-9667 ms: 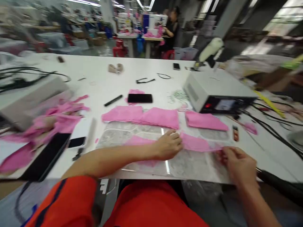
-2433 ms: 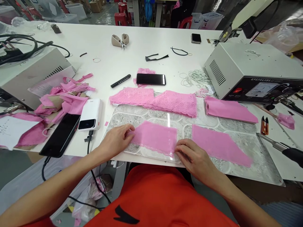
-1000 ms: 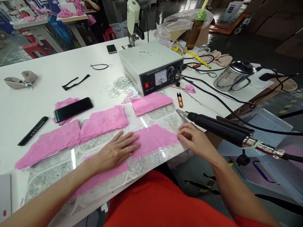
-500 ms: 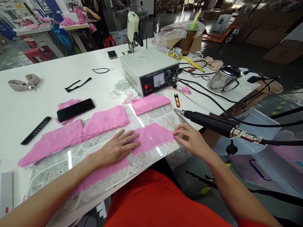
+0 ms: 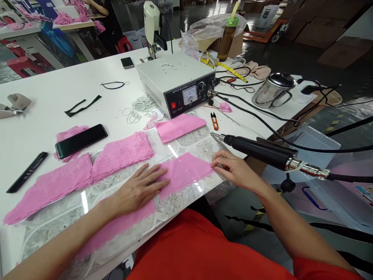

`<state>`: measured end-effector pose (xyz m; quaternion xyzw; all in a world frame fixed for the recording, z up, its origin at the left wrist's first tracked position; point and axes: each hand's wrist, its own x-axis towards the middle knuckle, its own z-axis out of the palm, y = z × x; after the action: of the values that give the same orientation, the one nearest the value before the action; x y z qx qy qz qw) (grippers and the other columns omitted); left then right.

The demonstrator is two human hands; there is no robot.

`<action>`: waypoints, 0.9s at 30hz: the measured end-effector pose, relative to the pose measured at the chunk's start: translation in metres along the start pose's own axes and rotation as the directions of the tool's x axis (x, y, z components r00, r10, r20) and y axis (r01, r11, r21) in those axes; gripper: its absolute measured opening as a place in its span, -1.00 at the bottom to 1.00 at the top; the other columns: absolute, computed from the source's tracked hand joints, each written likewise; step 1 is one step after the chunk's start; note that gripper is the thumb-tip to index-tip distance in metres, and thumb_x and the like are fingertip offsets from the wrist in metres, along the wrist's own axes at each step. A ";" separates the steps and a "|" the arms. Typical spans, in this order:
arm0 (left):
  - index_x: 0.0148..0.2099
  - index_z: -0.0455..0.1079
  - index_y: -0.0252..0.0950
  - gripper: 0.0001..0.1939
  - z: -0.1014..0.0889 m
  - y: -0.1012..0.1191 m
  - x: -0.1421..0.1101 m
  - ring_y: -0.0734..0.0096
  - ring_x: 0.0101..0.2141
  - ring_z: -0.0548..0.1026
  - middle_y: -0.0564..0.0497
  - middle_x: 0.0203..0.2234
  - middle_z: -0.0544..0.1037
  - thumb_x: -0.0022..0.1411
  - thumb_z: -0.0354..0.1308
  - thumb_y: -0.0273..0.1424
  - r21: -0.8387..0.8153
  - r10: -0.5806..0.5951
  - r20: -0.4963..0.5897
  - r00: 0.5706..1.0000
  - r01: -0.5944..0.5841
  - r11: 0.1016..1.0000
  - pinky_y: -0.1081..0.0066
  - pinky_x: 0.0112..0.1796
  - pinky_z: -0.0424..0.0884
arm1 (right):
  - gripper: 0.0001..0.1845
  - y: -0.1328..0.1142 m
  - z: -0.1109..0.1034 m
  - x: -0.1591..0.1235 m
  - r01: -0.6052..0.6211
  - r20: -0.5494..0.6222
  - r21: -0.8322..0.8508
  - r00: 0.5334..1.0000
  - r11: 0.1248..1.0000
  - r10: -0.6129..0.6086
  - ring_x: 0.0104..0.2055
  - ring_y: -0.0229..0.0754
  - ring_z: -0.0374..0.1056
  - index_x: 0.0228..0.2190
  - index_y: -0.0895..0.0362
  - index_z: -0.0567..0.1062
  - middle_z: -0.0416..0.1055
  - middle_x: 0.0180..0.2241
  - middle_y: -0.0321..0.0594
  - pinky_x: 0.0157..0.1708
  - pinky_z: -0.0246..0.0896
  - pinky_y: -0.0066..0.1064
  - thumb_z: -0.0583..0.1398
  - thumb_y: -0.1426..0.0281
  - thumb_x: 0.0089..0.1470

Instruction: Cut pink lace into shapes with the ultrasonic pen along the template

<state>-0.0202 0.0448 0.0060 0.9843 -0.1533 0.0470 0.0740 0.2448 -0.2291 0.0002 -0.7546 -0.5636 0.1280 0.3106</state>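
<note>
My left hand (image 5: 136,189) lies flat with fingers spread on a pink lace piece (image 5: 186,173) that rests on a glass plate (image 5: 186,196) at the table's near edge. My right hand (image 5: 233,171) pinches the right corner of that same piece. A second pink lace piece (image 5: 116,227) lies under my left wrist. A black hand-held cutting tool (image 5: 262,151) with a metal tip rests just beyond my right hand, untouched.
A white control box (image 5: 177,83) with a dial stands behind. More pink lace pieces (image 5: 121,153), a folded pink stack (image 5: 179,126), a black phone (image 5: 80,140), orange snips (image 5: 215,120), cables, a metal kettle (image 5: 274,89) and a black pen (image 5: 27,177) lie around.
Both pink pieces were laid apart on the plate earlier; my left hand now presses flat on the right one while my right hand holds its corner. The view has shifted slightly.
</note>
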 end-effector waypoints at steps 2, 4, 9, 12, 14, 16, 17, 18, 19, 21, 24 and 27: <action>0.40 0.18 -0.09 -0.54 -0.001 0.001 0.000 0.14 0.40 0.09 -0.02 0.38 0.19 0.52 -0.06 -0.39 0.004 0.002 -0.003 1.000 -0.002 1.000 -0.04 0.36 0.02 | -0.78 0.001 -0.001 0.002 0.000 0.007 0.012 1.000 1.000 0.000 -0.40 -0.27 0.32 -0.29 0.04 0.53 0.44 -0.16 -0.14 -0.41 0.22 -0.38 0.10 0.28 0.29; 0.40 0.18 -0.09 -0.53 -0.002 0.001 0.000 0.14 0.40 0.09 -0.02 0.38 0.19 0.52 -0.06 -0.40 0.005 0.001 0.000 1.000 -0.001 1.000 -0.04 0.36 0.04 | -0.77 0.002 -0.003 0.003 -0.002 0.017 0.046 1.000 0.999 0.002 -0.37 -0.26 0.34 -0.29 0.05 0.54 0.43 -0.17 -0.14 -0.39 0.25 -0.38 0.11 0.27 0.29; 0.39 0.22 -0.14 -0.55 -0.003 0.003 -0.001 0.12 0.39 0.09 -0.04 0.37 0.22 0.52 -0.06 -0.42 0.012 0.021 -0.011 1.000 -0.021 1.000 -0.04 0.36 0.03 | -0.78 0.001 -0.008 0.004 0.028 0.024 0.096 0.999 0.995 -0.031 -0.36 -0.27 0.33 -0.30 0.06 0.55 0.42 -0.18 -0.14 -0.39 0.27 -0.40 0.12 0.30 0.28; 0.39 0.21 -0.13 -0.54 -0.007 0.002 -0.003 0.13 0.39 0.10 -0.04 0.36 0.23 0.51 -0.05 -0.43 0.018 0.032 0.000 1.000 -0.032 0.999 -0.03 0.37 0.01 | -0.79 0.002 -0.009 -0.002 0.034 0.009 0.085 0.999 0.996 -0.035 -0.40 -0.31 0.30 -0.30 0.06 0.56 0.41 -0.18 -0.14 -0.44 0.24 -0.43 0.12 0.31 0.28; 0.39 0.21 -0.13 -0.53 -0.010 0.002 -0.002 0.14 0.39 0.11 -0.04 0.35 0.25 0.51 -0.04 -0.44 0.018 0.039 0.006 0.999 -0.039 0.999 -0.03 0.37 0.00 | -0.80 0.002 -0.007 -0.007 0.023 -0.031 0.111 0.999 0.994 -0.020 -0.47 -0.35 0.25 -0.29 0.05 0.57 0.40 -0.19 -0.16 -0.48 0.24 -0.45 0.13 0.32 0.28; 0.39 0.22 -0.15 -0.53 -0.012 0.001 0.004 0.16 0.39 0.12 -0.05 0.34 0.27 0.50 -0.05 -0.46 0.019 0.060 0.004 0.998 -0.060 0.998 -0.03 0.38 -0.03 | -0.81 0.002 -0.003 -0.013 0.023 -0.092 0.138 0.996 0.990 -0.010 -0.48 -0.36 0.26 -0.24 0.04 0.58 0.41 -0.20 -0.17 -0.51 0.24 -0.46 0.14 0.35 0.27; 0.38 0.23 -0.16 -0.54 -0.013 0.001 0.008 0.17 0.39 0.11 -0.05 0.34 0.28 0.50 -0.05 -0.46 0.021 0.078 0.002 0.997 -0.078 0.997 -0.02 0.39 -0.05 | -0.80 0.002 -0.001 -0.016 0.032 -0.126 0.131 0.992 0.991 -0.015 -0.45 -0.34 0.30 -0.22 0.02 0.59 0.42 -0.20 -0.16 -0.50 0.26 -0.46 0.14 0.38 0.26; 0.37 0.25 -0.18 -0.55 -0.012 0.001 0.013 0.18 0.40 0.09 -0.05 0.34 0.28 0.50 -0.06 -0.47 0.023 0.099 0.000 0.995 -0.099 0.995 -0.02 0.39 -0.07 | -0.79 0.001 0.003 -0.019 0.044 -0.161 0.106 0.987 0.993 -0.026 -0.41 -0.31 0.35 -0.21 0.01 0.60 0.44 -0.19 -0.16 -0.49 0.27 -0.45 0.14 0.40 0.25; 0.35 0.27 -0.20 -0.57 -0.011 0.001 0.019 0.18 0.40 0.07 -0.05 0.34 0.28 0.51 -0.06 -0.46 0.026 0.120 -0.003 0.993 -0.120 0.992 -0.02 0.39 -0.09 | -0.77 0.001 0.006 -0.021 0.055 -0.194 0.070 0.980 0.996 -0.040 -0.36 -0.28 0.39 -0.21 0.00 0.61 0.45 -0.19 -0.15 -0.47 0.29 -0.45 0.14 0.43 0.24; 0.33 0.29 -0.22 -0.59 -0.008 0.000 0.033 0.17 0.41 0.04 -0.06 0.34 0.27 0.52 -0.06 -0.43 0.029 0.164 -0.007 0.986 -0.164 0.986 -0.01 0.40 -0.12 | -0.75 -0.001 0.012 -0.024 0.062 -0.266 0.007 0.962 0.998 -0.058 -0.30 -0.24 0.43 -0.24 -0.01 0.62 0.48 -0.19 -0.14 -0.45 0.31 -0.44 0.14 0.46 0.22; 0.36 0.26 -0.22 -0.58 -0.001 -0.003 0.053 0.17 0.41 0.04 -0.06 0.35 0.25 0.54 -0.06 -0.36 0.018 0.206 0.013 0.978 -0.206 0.978 0.00 0.40 -0.14 | -0.77 -0.003 0.019 -0.029 0.029 -0.401 0.019 0.916 0.999 -0.019 -0.25 -0.20 0.47 -0.27 0.01 0.62 0.51 -0.23 -0.15 -0.39 0.38 -0.42 0.15 0.47 0.21; 0.41 0.17 -0.17 -0.55 0.003 -0.004 0.072 0.19 0.42 0.02 -0.03 0.37 0.20 0.56 -0.11 -0.30 0.001 0.233 0.062 0.970 -0.233 0.972 0.00 0.40 -0.17 | -0.85 -0.001 0.023 -0.037 -0.103 -0.531 0.140 0.832 0.985 0.163 -0.21 -0.15 0.50 -0.30 0.01 0.61 0.54 -0.24 -0.16 -0.31 0.44 -0.35 0.20 0.38 0.20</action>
<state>0.0497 0.0269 0.0103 0.9607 -0.2699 0.0255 0.0592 0.2192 -0.2561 -0.0231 -0.7800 -0.3918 -0.0390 0.4864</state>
